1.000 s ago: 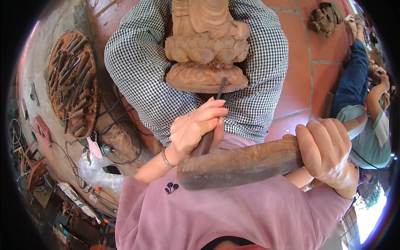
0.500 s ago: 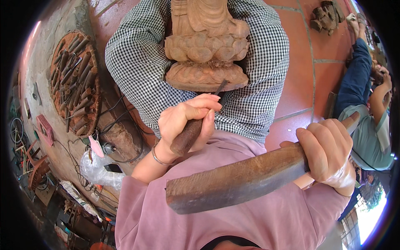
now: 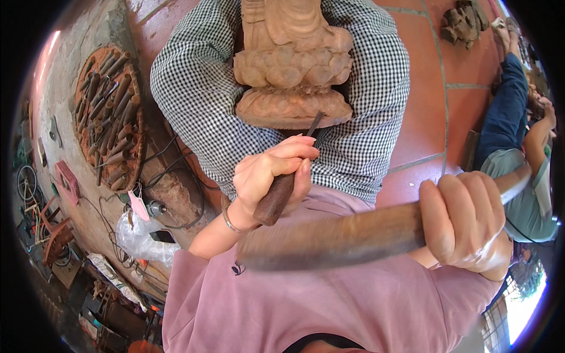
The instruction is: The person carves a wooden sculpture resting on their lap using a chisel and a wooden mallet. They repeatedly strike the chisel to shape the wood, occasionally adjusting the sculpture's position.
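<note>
A carved wooden statue (image 3: 294, 65) with a petalled base stands between my knees, its upper part cut off by the picture's edge. My left hand (image 3: 273, 170) is wrapped round the wooden handle of a chisel (image 3: 276, 200). The chisel's dark blade points up and to the right, its tip at the front of the statue's lowest tier. In my right hand (image 3: 462, 217) I grip a heavy wooden mallet (image 3: 329, 235), slightly smeared by motion. The mallet's far end lies just below the butt of the chisel handle; whether they touch I cannot tell.
A round tray (image 3: 140, 159) full of wooden-handled carving tools lies at left, with cables and a plastic bag (image 3: 141, 235) below it. A wood chunk (image 3: 465, 23) rests on the red-tiled floor (image 3: 418, 88) at far right. Another person (image 3: 506, 117) sits at the right edge.
The mallet's head has swung up toward the chisel's butt. My left hand and the chisel have shifted slightly right, while the blade tip stays at the statue's base.
</note>
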Demonstrator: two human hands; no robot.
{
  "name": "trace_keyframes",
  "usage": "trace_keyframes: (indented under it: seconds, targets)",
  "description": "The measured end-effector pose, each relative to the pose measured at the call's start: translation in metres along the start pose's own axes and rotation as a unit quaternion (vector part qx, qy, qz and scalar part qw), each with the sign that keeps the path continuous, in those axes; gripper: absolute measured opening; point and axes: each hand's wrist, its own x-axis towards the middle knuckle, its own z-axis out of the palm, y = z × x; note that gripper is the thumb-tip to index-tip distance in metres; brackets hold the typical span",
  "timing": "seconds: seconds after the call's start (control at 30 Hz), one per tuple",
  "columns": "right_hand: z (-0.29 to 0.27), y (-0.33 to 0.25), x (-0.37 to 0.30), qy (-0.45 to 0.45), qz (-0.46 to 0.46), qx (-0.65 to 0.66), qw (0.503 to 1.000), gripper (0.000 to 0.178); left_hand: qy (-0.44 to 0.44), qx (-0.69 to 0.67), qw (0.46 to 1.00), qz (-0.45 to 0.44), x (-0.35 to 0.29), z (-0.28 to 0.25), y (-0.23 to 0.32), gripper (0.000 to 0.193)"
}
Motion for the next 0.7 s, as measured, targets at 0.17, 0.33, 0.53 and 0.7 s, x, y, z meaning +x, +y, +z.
trace_keyframes:
  seconds: [0.17,0.33,0.53,0.7]
  targets:
    - [0.000,0.000,-0.002,-0.019,0.014,-0.008,1.000,0.039,0.005,0.003,1.000,0.008,0.000,0.001,0.001,0.020]
    - [0.005,0.002,-0.007,-0.003,0.013,0.015,1.000,0.046,0.005,0.004,1.000,0.014,-0.003,0.003,-0.002,0.022]
    - [0.007,0.005,-0.009,0.015,0.011,0.007,1.000,0.044,-0.001,0.027,0.999,0.018,-0.003,0.006,0.003,0.023]
    - [0.011,0.005,-0.013,0.020,0.005,0.009,1.000,0.048,-0.005,0.031,0.999,0.026,-0.003,0.007,0.003,0.025]
